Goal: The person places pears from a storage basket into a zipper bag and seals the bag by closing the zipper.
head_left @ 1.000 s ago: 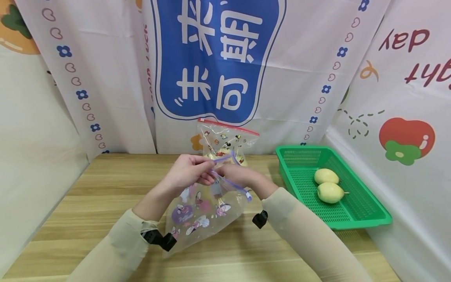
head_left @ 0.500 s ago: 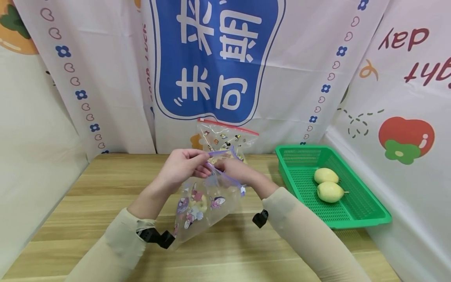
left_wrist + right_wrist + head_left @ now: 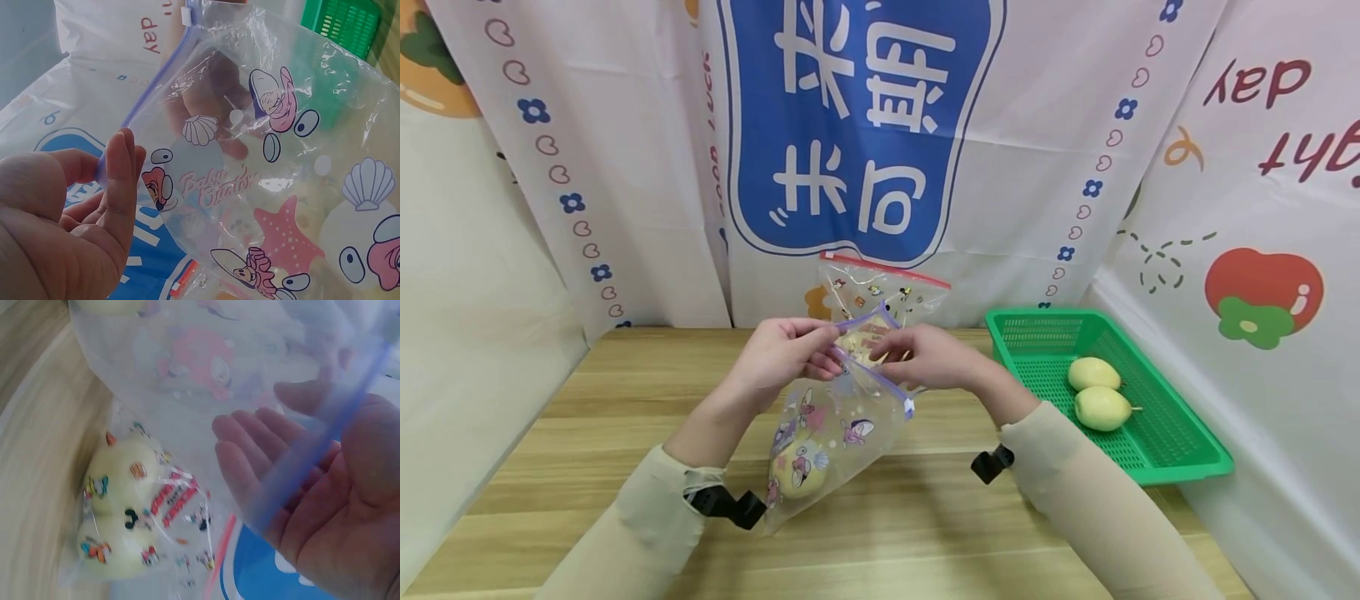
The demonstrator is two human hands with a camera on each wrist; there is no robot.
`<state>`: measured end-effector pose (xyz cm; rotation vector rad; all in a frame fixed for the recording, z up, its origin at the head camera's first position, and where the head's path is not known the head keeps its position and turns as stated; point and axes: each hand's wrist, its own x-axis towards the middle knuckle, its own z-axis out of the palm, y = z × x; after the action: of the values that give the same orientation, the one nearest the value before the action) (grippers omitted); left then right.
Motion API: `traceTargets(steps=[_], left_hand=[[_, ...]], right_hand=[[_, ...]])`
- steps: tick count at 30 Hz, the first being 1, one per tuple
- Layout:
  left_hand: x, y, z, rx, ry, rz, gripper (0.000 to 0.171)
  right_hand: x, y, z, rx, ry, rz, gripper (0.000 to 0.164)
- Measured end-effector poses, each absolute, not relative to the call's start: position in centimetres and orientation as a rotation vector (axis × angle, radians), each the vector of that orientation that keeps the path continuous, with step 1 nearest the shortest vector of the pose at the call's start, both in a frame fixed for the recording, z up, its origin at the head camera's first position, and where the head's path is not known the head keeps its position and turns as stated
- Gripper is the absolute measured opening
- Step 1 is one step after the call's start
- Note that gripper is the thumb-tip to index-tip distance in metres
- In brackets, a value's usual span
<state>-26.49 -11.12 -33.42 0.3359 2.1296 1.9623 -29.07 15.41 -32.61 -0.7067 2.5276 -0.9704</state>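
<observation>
Hanging cloth point(image 3: 850, 133) behind wood-grain tabletop point(image 3: 632, 400)

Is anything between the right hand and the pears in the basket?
Yes: the purple edge of the bag crosses in front of the right hand, and the basket's left wall stands between. Nothing visible covers those pears.

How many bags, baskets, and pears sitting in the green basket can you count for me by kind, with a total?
Bags, purple-edged bag and red-edged bag: 2
Green basket: 1
Pears in that basket: 2
Total: 5
</observation>
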Motion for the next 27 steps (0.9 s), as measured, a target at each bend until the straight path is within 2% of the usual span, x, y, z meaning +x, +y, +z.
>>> traceTargets(steps=[9,27], left_hand=[[-26.5,-11.3,-33.7,0.347,2.106,1.97,0.037],[-26.2,-11.7,-33.8,0.345,2.11,1.957,0.039]], right_hand=[[-28.3,20.8,-31.8,-0.615,2.507,-1.214,0.051],[-28.1,34.3,-32.2,-0.255,2.73,-1.152,0.066]])
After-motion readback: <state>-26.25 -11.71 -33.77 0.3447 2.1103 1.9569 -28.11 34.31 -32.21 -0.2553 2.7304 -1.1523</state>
